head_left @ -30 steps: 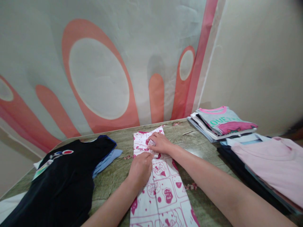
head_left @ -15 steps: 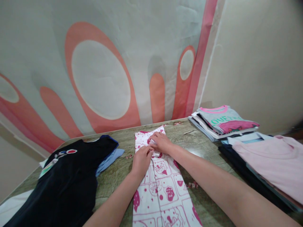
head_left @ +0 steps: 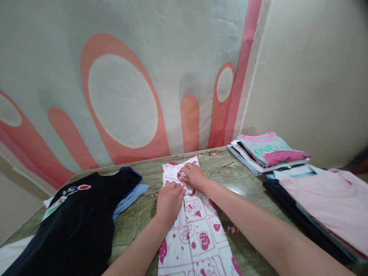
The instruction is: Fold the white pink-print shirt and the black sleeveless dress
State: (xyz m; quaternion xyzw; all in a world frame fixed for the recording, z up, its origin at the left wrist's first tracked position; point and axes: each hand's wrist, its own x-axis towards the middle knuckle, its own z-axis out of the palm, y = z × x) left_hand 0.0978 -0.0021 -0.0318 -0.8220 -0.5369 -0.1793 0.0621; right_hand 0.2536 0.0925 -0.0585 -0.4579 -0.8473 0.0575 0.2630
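A long white-and-pink printed shirt (head_left: 195, 230) lies on the table with its sides folded inward and a pink neckline at the far end. My left hand (head_left: 170, 199) rests on its upper left part, fingers bent down and closed on the cloth. Just beyond it, my right hand (head_left: 194, 176) pinches a bunched bit of the same shirt near the neckline. Both hands are close together but apart, and the cloth under the fingers is partly hidden.
Left on the wood-patterned table (head_left: 135, 226) lies a spread black shirt (head_left: 77, 222) over a light blue cloth (head_left: 130, 199). To the right are a folded stack topped by a grey shirt with pink trim (head_left: 261, 147) and a nearer stack under a pink shirt (head_left: 324, 203). A printed wall sheet (head_left: 172, 76) hangs behind.
My left hand has slid slightly left and toward me, widening the gap from my right hand. The right hand stays on the upper part of the shirt. The view has shifted slightly.
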